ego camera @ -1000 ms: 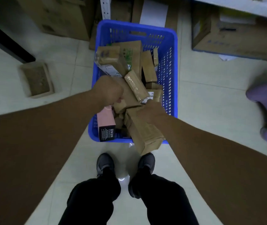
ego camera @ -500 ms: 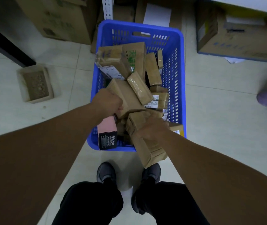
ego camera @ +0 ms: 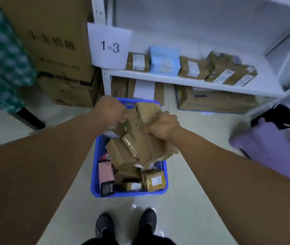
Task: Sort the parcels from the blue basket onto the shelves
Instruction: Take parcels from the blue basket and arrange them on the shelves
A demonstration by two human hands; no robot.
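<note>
White metal shelf (ego camera: pixel 158 79) ahead. Blue plastic basket (ego camera: pixel 128 193) on the floor before my feet, part full. Bundle of brown paper-wrapped parcels (ego camera: pixel 140 142) above the basket, gripped by my curled left hand (ego camera: pixel 111 109) and right hand (ego camera: pixel 162 127).

Both arms outstretched — left hand (ego camera: pixel 111 110), right hand (ego camera: pixel 161 127), each in a closed grip.

The pale tiled floor (ego camera: pixel 184 200) carries the blue basket (ego camera: pixel 128 193) and stacked cardboard boxes (ego camera: pixel 66 92). The white shelf (ego camera: pixel 158 79) holds a row of brown parcels (ego camera: pixel 191 69) and one light-blue parcel (ego camera: pixel 164 62).
</note>
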